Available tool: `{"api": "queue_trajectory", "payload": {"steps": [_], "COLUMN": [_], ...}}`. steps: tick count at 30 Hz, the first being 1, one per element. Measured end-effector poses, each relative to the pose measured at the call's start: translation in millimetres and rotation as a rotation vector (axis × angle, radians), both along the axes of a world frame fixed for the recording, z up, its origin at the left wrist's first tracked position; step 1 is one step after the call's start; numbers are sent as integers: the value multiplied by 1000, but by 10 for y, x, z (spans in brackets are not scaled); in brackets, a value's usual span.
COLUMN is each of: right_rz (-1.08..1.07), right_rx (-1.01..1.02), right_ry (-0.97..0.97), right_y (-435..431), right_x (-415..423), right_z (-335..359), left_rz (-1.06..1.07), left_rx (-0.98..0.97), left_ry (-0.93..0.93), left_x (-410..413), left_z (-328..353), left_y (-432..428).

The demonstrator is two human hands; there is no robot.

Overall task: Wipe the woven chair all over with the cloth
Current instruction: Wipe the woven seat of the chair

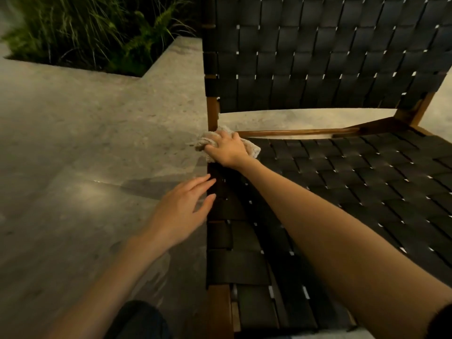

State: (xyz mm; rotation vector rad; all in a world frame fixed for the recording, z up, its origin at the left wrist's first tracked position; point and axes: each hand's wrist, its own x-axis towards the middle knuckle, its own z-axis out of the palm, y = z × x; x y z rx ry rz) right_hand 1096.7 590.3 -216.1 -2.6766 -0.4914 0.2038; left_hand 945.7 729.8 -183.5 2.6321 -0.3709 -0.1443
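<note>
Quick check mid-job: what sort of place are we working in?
Probably an outdoor patio or terrace after dark: pale stone-like paving, a planting bed of grasses and ferns cut into it, and the woven chair standing on that paving.

we list one woven chair [342, 192], with one seat panel and one back panel of dark straps. we list one cloth [253, 148]. we count two hands, the left hand [181, 211] and the right hand [227, 150], on two bare forearms. we note one planting bed [97, 33] of grasses and ferns, one paved floor [73, 143], one dark trouser knee [139, 319].
</note>
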Motion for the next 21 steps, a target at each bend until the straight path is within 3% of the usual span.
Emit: {"api": "queue_trajectory", "payload": {"steps": [12, 21], "right_rz": [10, 72], "right_rx": [141, 36], "right_ry": [113, -92], "right_y": [-130, -208], "right_x": [-1590, -2856], "right_z": [484, 688], "left_rz": [105, 44], "left_rx": [-58, -146], "left_ry": [-117, -156], "left_x": [-585, -962], "left_z": [192, 347], "left_y": [219, 83]}}
